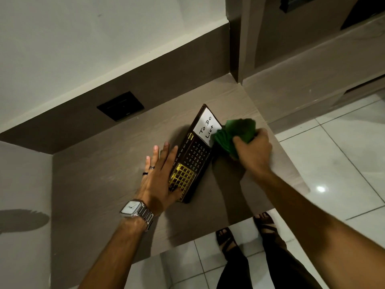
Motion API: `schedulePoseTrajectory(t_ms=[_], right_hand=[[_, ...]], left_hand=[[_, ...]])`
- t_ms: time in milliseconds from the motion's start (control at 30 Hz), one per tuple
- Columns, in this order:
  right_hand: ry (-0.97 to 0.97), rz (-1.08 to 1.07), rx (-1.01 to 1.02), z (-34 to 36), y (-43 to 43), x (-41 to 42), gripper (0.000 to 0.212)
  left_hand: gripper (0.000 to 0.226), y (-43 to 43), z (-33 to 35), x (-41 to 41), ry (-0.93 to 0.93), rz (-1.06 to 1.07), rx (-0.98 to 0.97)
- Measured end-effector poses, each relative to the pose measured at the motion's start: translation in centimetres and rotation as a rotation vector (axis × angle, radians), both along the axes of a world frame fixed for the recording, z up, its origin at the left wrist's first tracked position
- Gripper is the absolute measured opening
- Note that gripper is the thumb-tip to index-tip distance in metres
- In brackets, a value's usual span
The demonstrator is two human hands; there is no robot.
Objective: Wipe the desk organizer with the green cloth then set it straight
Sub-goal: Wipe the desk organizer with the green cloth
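Desk (116,184): a grey-brown wooden top that fills the middle of the view, with a dark back panel along its far edge, toward 11 o'clock.
Floor (343,163): pale shiny tiles at 3 o'clock and 6 o'clock; two feet in dark sandals stand there, under the near edge of the desk.
Organizer (192,155): a dark, long, flat board on the desk near the centre, turned at an angle, its long side running from 7 o'clock to 1 o'clock. It has a white panel with "To Do List" at the far end, a calendar of numbers in the middle, and a gold grid at the near end.
Left hand (160,182): open and flat, fingers stretched and a little apart. It lies on the desk against the left long side of the organizer, with the thumb on the gold grid. It holds nothing.
Right hand (253,152): closed around the cloth, at 3 o'clock from the organizer.
Cloth (235,132): green and bunched, touching the right edge of the organizer beside the white panel.
Socket (120,105): a black plate in the back panel, at 10 o'clock from the organizer.
Watch (133,207): silver, with a square white face, on the left wrist.
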State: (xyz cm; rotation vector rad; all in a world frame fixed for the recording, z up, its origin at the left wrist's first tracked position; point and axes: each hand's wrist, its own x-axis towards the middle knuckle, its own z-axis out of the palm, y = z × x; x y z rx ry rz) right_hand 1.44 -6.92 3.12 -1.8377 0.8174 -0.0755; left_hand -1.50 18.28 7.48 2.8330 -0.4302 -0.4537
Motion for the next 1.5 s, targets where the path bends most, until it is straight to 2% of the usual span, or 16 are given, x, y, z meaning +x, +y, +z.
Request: schedulePoseTrajectory(t_ms=[67,133,200,300,433,500,600,667,733,833,900,1000,1133,1233,1400,1500], right_hand=[[0.047,0.094,-0.011,0.0,1.0,0.2,0.046],[0.108,0.350,-0.005,-0.8,3.4,-1.8,0.048],[0.154,0.508,0.021,-1.4,4.6,-3.7,0.047],[0.111,0.394,-0.023,-1.6,2.7,-1.5,0.040],[0.074,0.087,-0.106,-0.6,0.1,3.1,0.050],[0.092,0.212,-0.075,-0.5,2.2,1.6,0.048],[0.205,0.578,0.179,-0.8,6.4,-3.7,0.044],[0.181,0.535,0.138,-1.0,5.8,-3.5,0.040],[0.127,0.351,0.001,-1.0,3.2,-0.2,0.039],[0.074,0.077,-0.049,-0.1,-0.5,4.9,0.043],[0.060,0.078,-0.074,0.0,-0.2,5.5,0.045],[0.050,0.298,-0.119,-0.7,3.9,0.8,0.044],[0.083,0.611,0.128,-1.4,9.0,-6.8,0.045],[0.180,0.672,0.263,-1.0,8.3,-7.3,0.038],[0.214,0.386,0.491,0.9,2.3,-3.8,0.034],[0.062,0.207,0.586,1.3,-1.4,-1.8,0.030]], left_hand=[[0.127,0.0,0.0,0.0,0.001,-0.001,-0.001],[0.128,0.0,-0.1,0.1,-0.004,-0.002,-0.003],[0.127,0.0,0.0,0.1,-0.006,-0.003,-0.008],[0.123,0.0,0.1,0.0,0.001,-0.003,-0.010],[0.119,-0.1,0.1,-0.1,0.013,-0.006,-0.013],[0.119,-0.1,0.1,0.0,0.013,-0.004,-0.015],[0.118,0.0,0.0,0.0,0.005,-0.004,-0.028],[0.117,0.0,0.0,0.0,0.008,-0.005,-0.039],[0.117,0.0,0.1,0.0,0.018,-0.005,-0.041],[0.117,-0.1,0.2,0.0,0.032,-0.008,-0.044],[0.117,-0.2,0.2,0.0,0.035,-0.009,-0.040],[0.120,0.0,-0.1,0.0,0.027,-0.006,-0.031],[0.125,0.0,-0.3,0.2,0.027,0.005,-0.016],[0.126,0.0,-0.1,0.1,0.031,0.006,-0.005],[0.116,-0.2,0.2,0.0,0.015,-0.002,-0.041],[0.118,-0.3,0.3,-0.1,0.010,-0.003,-0.024]])
